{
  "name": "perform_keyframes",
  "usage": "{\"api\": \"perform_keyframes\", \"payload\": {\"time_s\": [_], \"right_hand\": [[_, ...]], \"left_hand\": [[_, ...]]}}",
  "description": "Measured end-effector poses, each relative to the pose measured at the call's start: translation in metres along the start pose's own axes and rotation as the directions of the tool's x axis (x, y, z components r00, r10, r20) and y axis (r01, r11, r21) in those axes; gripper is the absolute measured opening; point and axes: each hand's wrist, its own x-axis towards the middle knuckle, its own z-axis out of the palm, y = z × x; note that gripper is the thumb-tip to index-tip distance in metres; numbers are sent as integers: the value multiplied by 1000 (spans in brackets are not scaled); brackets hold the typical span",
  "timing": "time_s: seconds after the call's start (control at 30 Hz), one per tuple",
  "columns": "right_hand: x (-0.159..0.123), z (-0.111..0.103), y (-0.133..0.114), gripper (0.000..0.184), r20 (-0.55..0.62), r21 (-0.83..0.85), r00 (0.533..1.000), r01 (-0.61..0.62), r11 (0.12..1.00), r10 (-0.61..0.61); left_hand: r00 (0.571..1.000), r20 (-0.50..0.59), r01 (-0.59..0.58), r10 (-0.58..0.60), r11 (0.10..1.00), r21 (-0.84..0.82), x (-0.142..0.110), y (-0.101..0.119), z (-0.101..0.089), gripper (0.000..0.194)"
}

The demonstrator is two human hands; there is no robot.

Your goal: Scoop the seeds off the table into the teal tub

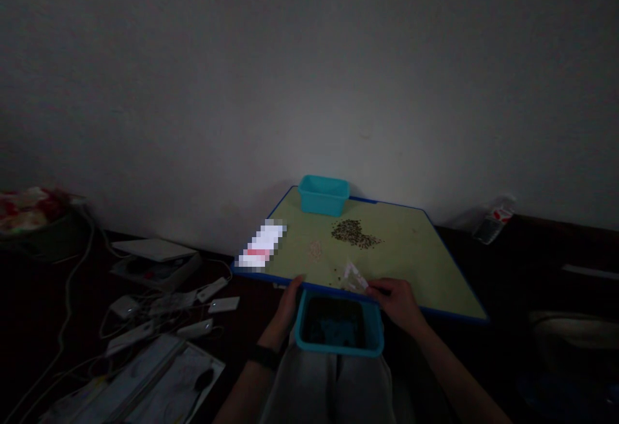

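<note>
My right hand [397,301] is closed on a small clear plastic piece with whitish edges [356,277], tilted over the front edge of a pale board with a blue rim [435,266]. My left hand [289,303] grips the board's front edge, thumb on top and most fingers hidden. Between my hands, a turquoise tub [338,348] sits at my lap, a dark layer of unclear stuff inside. On the board lie a pile of dark and light seeds [355,234] and a smaller patch of pale kernels [315,250]. A few dark bits lie near the plastic piece.
A second turquoise tub [323,202] stands at the board's back by the wall. A lit, blurred-out phone-like screen [262,245] lies on its left. Cables, white adapters [224,305] and a white box [155,260] crowd the left; a bottle [494,221] lies at right.
</note>
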Motion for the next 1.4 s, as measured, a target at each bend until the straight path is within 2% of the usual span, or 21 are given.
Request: {"api": "perform_keyframes", "payload": {"time_s": [0.07, 0.17, 0.23, 0.3, 0.5, 0.63, 0.8, 1.03, 1.13, 1.2, 1.3, 1.4], "right_hand": [[3, -3, 3, 26, -15, 43, 1000, -7, 999, 7], [12, -9, 15, 29, -124, 64, 990, -57, 996, 65], [20, -12, 25, 30, -206, 21, 974, -93, 995, 95], [30, -12, 31, 29, -231, -35, 969, -99, 994, 88], [54, 7, 16, 27, -61, -143, 998, -17, 990, 8], [50, 21, 1, 26, 30, -116, 999, 44, 992, -41], [32, 28, -10, 24, 46, -39, 996, 78, 996, -76], [21, 25, -17, 22, 81, -2, 990, 117, 993, -117], [22, 23, -11, 21, 93, 42, 988, 117, 992, -121], [25, 22, -6, 21, 59, 60, 994, 87, 994, -90], [33, 24, -1, 24, -17, 51, 999, 50, 997, -49], [41, 30, -3, 25, -20, 8, 998, 64, 998, -63]], "left_hand": [[1000, 29, 2, -2, 1000, -22, -1, 1, 0, 37], [998, 56, 16, -14, 999, -44, -4, 3, 1, 37], [998, 57, 23, -20, 999, -49, -5, 5, 1, 36], [999, 46, 23, -21, 998, -56, -5, 5, 2, 36], [998, 47, 45, -41, 995, -84, -6, 7, 4, 35], [999, 47, 25, -22, 997, -78, -5, 8, 3, 33], [999, 29, 22, -20, 997, -72, -2, 4, 0, 34], [999, 22, 34, -33, 997, -71, 0, -1, 0, 36], [998, 55, 42, -37, 995, -86, -1, 1, 1, 36], [997, 66, 34, -29, 996, -80, -2, 3, 2, 37], [1000, 22, 22, -21, 999, -46, -3, 5, 3, 33], [999, -6, 33, -33, 998, -62, -3, 5, 4, 32]]}}
